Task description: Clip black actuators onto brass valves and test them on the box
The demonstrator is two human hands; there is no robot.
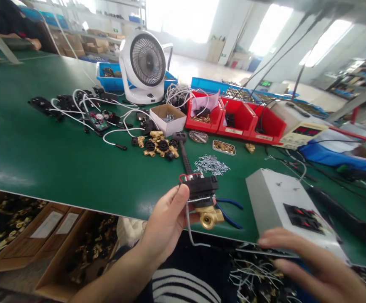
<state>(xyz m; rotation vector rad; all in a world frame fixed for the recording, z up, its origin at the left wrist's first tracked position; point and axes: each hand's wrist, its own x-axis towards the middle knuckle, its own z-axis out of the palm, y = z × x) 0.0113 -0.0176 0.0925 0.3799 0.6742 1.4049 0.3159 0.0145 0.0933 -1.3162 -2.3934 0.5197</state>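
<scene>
My left hand [165, 221] grips a brass valve [210, 217] topped by a black housing, thumb pressed on the housing's near side. A pale cable [189, 229] hangs from the housing and bends to the right. My right hand [309, 252], slightly blurred, is apart from the valve; its thumb and fingers are spread, with nothing between them. It hovers in front of a grey box [266, 191] with a black socket. Blue-handled pliers [231, 203] lie partly hidden behind the valve. Beyond it rest a black mallet [184, 153] and a heap of metal clips [212, 164].
Brass fittings [157, 145] with black caps lie near a small white carton [168, 120]. Red bins [238, 122], a white fan [146, 63] and a power supply [303, 126] stand behind. Cardboard boxes [65, 252] sit below the table edge. Another person's hand [35, 43] shows at upper left.
</scene>
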